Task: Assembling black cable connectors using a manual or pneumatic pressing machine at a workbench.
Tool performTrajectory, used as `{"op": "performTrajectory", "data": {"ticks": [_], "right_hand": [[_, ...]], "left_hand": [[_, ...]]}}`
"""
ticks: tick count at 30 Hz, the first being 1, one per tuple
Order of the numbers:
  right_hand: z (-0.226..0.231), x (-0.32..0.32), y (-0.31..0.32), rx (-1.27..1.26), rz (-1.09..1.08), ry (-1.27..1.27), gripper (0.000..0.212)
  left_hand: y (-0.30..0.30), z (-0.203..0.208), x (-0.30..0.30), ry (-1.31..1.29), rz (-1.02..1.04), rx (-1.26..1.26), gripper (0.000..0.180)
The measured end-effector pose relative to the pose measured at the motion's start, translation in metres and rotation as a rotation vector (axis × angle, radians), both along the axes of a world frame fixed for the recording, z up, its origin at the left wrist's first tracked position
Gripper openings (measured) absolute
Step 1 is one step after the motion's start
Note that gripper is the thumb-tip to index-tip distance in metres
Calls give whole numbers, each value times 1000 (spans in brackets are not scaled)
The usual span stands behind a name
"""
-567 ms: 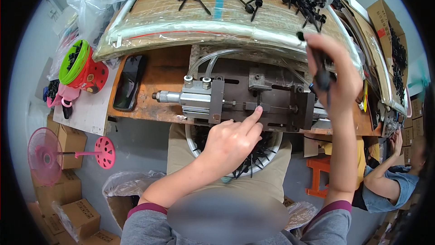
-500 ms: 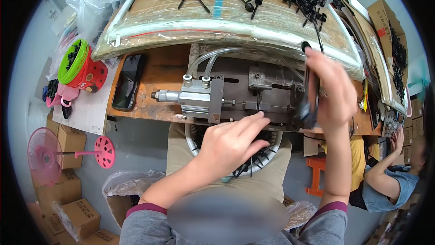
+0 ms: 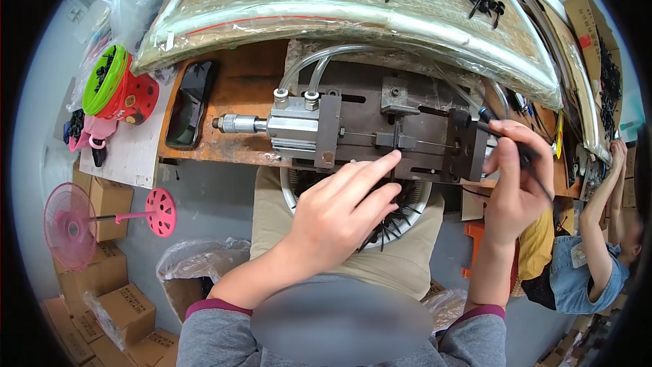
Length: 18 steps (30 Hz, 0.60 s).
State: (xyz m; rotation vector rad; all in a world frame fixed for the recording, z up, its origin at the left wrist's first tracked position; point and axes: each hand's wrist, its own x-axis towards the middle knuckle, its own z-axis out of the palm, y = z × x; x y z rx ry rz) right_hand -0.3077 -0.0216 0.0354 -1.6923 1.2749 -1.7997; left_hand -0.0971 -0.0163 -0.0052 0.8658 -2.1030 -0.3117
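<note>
Drawn nearer the body since earlier, the right hand (image 3: 514, 180) grips slim black parts (image 3: 525, 154) beside the metal fixture (image 3: 363, 117); the left hand (image 3: 345, 212), loosely extended, reaches its index finger (image 3: 382, 164) to a black piece (image 3: 398, 129) there. Beyond, black pins (image 3: 479, 3) lie on a wrapped board (image 3: 285, 14).

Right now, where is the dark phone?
In the head view, the phone lies at the left end of the wooden bench, between the red bucket with the green rim and the silver cylinder.
</note>
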Motion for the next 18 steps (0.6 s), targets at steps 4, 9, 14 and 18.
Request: {"op": "performTrajectory", "data": {"ticks": [4, 9, 14, 18], "right_hand": [[7, -11, 13, 329, 161, -268, 13], [4, -13, 24, 566, 250, -325, 12], [1, -5, 21, 732, 242, -344, 10], [-2, 3, 22, 802, 234, -367, 11]], "left_hand": [[-4, -20, -9, -157, 23, -59, 24], [-10, -14, -13, -227, 41, -26, 25], [-9, -13, -11, -255, 46, 3, 30], [-2, 4, -9, 49, -134, 101, 36]]}}
